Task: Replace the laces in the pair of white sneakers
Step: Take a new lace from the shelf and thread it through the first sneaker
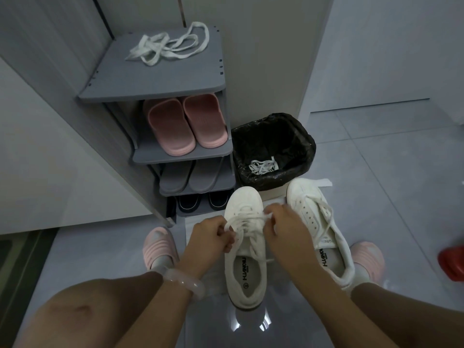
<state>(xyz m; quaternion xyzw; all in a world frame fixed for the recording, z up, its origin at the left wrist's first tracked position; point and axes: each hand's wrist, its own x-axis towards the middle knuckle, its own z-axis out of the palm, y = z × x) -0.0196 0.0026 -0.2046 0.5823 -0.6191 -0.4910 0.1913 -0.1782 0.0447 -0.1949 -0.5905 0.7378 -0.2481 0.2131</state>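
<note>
Head view, shoe rack (155, 79): grey, beside the bin; a loose lace (168, 47) lies on its top shelf.
Bin (273, 151): black-lined, a discarded lace (263, 167) inside.
Sneakers: the left sneaker (244, 249) and right sneaker (320, 229) sit on the floor before you.
Your left hand (209, 238): fingers pinch the left sneaker's lace.
Your right hand (286, 229): fingers pinch the same lace.

"HUANQIU" is printed on both sneakers' insoles (247, 270).
</note>
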